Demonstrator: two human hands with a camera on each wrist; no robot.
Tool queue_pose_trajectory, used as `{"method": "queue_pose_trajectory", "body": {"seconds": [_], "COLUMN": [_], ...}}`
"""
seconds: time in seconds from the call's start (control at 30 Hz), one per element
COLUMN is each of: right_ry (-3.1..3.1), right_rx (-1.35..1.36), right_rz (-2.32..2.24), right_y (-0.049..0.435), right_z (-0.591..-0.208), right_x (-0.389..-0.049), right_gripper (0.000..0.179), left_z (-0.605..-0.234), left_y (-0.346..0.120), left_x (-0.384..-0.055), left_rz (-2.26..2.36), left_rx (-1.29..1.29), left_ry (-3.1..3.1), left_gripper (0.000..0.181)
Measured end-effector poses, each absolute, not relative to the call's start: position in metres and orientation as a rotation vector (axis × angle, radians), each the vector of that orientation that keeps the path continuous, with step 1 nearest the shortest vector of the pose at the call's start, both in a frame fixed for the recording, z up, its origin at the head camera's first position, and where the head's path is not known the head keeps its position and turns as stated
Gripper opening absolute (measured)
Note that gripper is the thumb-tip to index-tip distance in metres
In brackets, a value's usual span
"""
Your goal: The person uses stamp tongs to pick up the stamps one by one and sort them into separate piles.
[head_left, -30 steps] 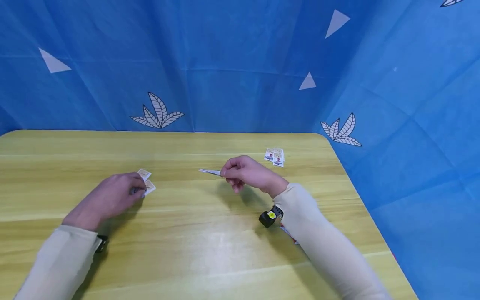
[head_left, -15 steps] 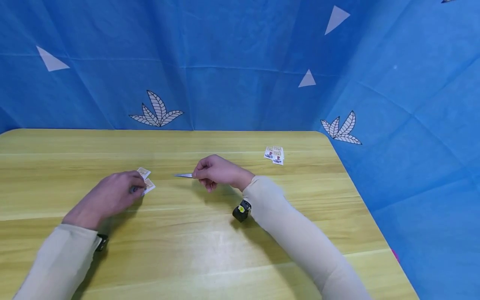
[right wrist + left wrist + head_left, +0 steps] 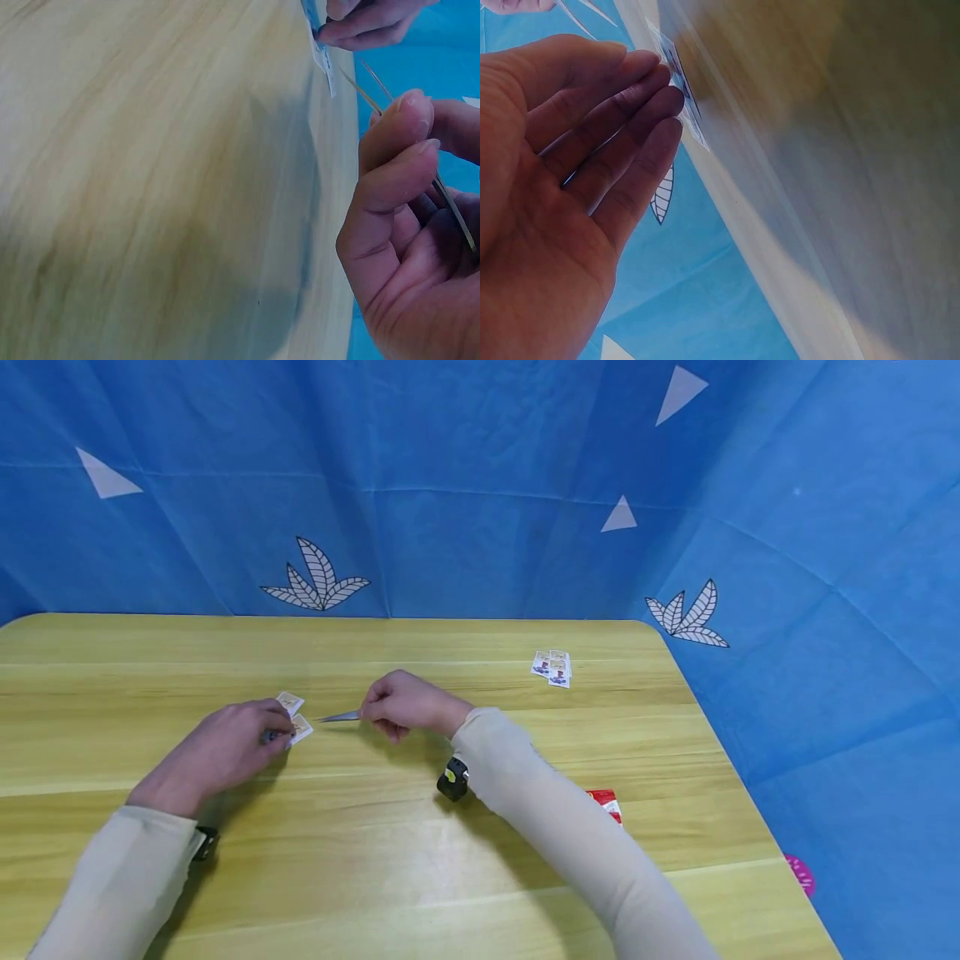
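My right hand (image 3: 408, 703) pinches slim metal tweezers (image 3: 341, 717) between thumb and fingers. In the right wrist view the two prongs of the tweezers (image 3: 364, 93) stand apart, with nothing between them. Their tips point left, just short of two small printed stamps (image 3: 302, 728) on the table. My left hand (image 3: 225, 747) rests at these stamps, fingertips on their near side and covering part of them. Seen from the left wrist, its fingers (image 3: 622, 169) are extended and slightly bent, and they meet the edge of the stamps (image 3: 684, 86).
Several more stamps (image 3: 558, 670) lie together at the back right of the wooden table (image 3: 420, 877). A red printed packet (image 3: 606, 802) is partly hidden behind my right forearm. A blue cloth (image 3: 465, 552) hangs behind the table and along its right side.
My right hand has moved left with the tweezers, bringing their tips close to the stamps by my left hand. The red packet shows more beside the forearm. My left hand has stayed put.
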State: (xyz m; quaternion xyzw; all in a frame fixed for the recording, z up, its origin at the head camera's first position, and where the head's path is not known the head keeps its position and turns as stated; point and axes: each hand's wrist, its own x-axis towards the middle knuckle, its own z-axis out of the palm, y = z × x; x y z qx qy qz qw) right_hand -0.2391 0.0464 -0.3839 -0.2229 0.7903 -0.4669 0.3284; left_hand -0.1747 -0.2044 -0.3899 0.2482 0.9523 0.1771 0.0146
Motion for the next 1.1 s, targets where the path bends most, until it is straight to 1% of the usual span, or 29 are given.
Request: {"method": "queue_pose_trajectory", "body": {"seconds": [0.57,0.83,1.1], "right_ry": [2.083,2.075,2.062], "right_rx": [-0.512,-0.504,-0.458], "right_rz": [-1.224,-1.229,-1.241], "right_y": [0.035,0.033,0.03], "right_z": [-0.393,-0.394,-0.396], "right_x": [-0.236,-0.237,-0.237], "right_gripper": [0.021,0.025,0.019], "left_z": [-0.389,-0.39,-0.39], "left_y": [-0.203,-0.205,-0.205], "left_x": [-0.176,-0.177,-0.176], "left_rz": [0.551,0.557,0.559], "left_rx": [0.746,0.763,0.745], "left_ry": [2.949,2.966,2.964], "left_gripper": [0.01,0.01,0.01]}}
